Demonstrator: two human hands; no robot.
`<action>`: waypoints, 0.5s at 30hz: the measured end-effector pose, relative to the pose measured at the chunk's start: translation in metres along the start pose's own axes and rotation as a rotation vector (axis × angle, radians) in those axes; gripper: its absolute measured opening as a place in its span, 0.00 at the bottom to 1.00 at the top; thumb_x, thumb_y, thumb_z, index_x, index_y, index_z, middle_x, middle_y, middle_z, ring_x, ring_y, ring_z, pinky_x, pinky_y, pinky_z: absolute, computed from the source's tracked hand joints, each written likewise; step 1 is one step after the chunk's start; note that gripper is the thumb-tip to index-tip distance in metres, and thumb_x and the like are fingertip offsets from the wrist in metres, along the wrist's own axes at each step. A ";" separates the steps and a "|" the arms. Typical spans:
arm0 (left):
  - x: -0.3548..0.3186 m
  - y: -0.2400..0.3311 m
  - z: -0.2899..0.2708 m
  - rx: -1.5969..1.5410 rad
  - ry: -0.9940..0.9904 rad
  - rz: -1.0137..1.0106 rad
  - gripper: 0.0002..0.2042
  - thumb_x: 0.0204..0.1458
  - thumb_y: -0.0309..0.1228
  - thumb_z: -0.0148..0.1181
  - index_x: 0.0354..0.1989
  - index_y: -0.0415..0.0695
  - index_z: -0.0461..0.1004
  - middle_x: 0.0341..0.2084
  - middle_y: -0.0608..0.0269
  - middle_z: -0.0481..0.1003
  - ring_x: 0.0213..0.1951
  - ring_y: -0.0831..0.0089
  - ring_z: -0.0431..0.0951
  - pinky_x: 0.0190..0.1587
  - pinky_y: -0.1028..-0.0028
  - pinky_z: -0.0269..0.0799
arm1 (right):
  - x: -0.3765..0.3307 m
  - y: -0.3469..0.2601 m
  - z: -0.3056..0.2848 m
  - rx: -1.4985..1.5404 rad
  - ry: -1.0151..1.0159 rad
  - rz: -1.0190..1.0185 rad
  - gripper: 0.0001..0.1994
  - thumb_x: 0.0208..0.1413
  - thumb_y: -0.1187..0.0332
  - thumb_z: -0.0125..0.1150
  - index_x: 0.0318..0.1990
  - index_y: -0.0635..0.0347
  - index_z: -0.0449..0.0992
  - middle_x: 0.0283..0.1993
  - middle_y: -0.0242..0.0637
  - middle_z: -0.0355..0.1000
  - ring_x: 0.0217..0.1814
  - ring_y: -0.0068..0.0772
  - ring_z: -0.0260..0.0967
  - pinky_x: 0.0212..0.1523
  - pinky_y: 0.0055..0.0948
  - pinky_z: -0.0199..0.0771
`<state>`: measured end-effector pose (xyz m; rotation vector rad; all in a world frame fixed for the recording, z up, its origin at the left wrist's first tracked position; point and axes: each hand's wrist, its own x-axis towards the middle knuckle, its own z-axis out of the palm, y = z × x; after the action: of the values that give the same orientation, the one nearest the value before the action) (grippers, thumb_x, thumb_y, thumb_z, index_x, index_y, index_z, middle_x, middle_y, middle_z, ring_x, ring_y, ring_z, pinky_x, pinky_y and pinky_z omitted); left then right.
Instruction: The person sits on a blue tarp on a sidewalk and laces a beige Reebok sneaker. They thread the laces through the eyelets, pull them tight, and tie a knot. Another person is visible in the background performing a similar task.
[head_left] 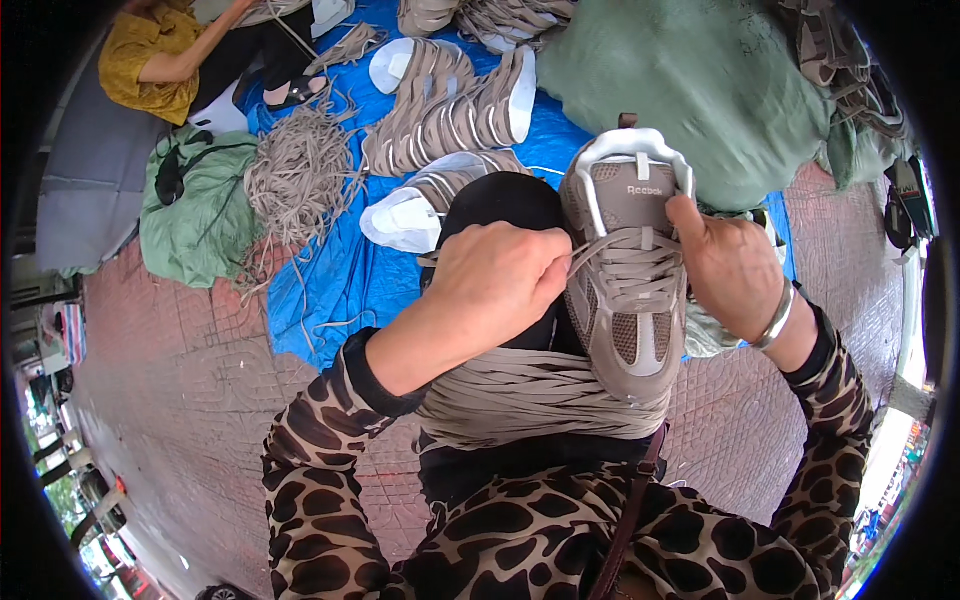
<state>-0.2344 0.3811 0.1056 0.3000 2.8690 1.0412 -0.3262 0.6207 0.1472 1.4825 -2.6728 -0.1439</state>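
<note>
A taupe sneaker (632, 325) with a pale lining rests over my right thigh, its toe toward me. Flat taupe laces criss-cross its tongue. My left hand (500, 272) is closed in a pinch on a shoelace (592, 250) that runs out from the sneaker's left side. On the other side, my right hand (735, 268) grips the sneaker near its collar, thumb at the upper edge and the other fingers mostly hidden. Across my lap, below the toe, lies a thick bundle of loose laces (510, 392).
Rows of nested shoe uppers (450, 110) lie on a blue tarp (330, 290). Left of them are a tangled lace heap (305, 175) and a green sack (195, 215). A large green sack (690, 90) bulges at the far right. Another person (155, 65) sits at the far left.
</note>
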 end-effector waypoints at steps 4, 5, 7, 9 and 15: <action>0.003 0.000 0.003 -0.099 0.002 0.020 0.06 0.54 0.31 0.56 0.32 0.43 0.77 0.21 0.52 0.75 0.26 0.51 0.77 0.28 0.58 0.69 | -0.002 0.001 0.002 0.017 0.012 0.009 0.10 0.51 0.77 0.54 0.42 0.63 0.65 0.19 0.41 0.71 0.22 0.44 0.75 0.22 0.38 0.73; 0.005 0.000 0.003 -0.092 -0.002 0.028 0.06 0.54 0.31 0.56 0.32 0.43 0.77 0.21 0.51 0.75 0.26 0.50 0.76 0.28 0.58 0.69 | -0.002 0.001 0.003 0.019 0.010 0.009 0.11 0.51 0.77 0.54 0.42 0.63 0.65 0.19 0.41 0.71 0.23 0.45 0.75 0.22 0.38 0.73; 0.008 0.000 0.004 -0.079 -0.003 0.052 0.07 0.54 0.31 0.55 0.31 0.42 0.76 0.21 0.50 0.74 0.27 0.49 0.76 0.29 0.57 0.68 | -0.002 0.001 0.003 0.008 0.022 0.006 0.11 0.50 0.77 0.54 0.42 0.63 0.65 0.19 0.42 0.71 0.23 0.45 0.75 0.23 0.38 0.73; 0.011 0.000 0.005 -0.084 -0.047 0.020 0.07 0.54 0.31 0.55 0.30 0.41 0.75 0.21 0.49 0.74 0.27 0.48 0.76 0.29 0.56 0.67 | -0.002 0.003 0.003 0.014 0.004 0.005 0.12 0.50 0.77 0.55 0.42 0.64 0.65 0.19 0.41 0.71 0.23 0.45 0.75 0.23 0.38 0.73; 0.023 0.005 0.007 -0.210 -0.065 -0.050 0.08 0.54 0.31 0.53 0.27 0.39 0.73 0.21 0.45 0.72 0.26 0.45 0.74 0.28 0.55 0.66 | 0.000 0.005 0.000 -0.011 0.022 -0.031 0.11 0.48 0.76 0.56 0.41 0.62 0.66 0.17 0.40 0.70 0.20 0.44 0.73 0.27 0.37 0.71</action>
<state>-0.2555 0.3938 0.1033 0.2413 2.6658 1.2844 -0.3306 0.6237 0.1474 1.5139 -2.6287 -0.1436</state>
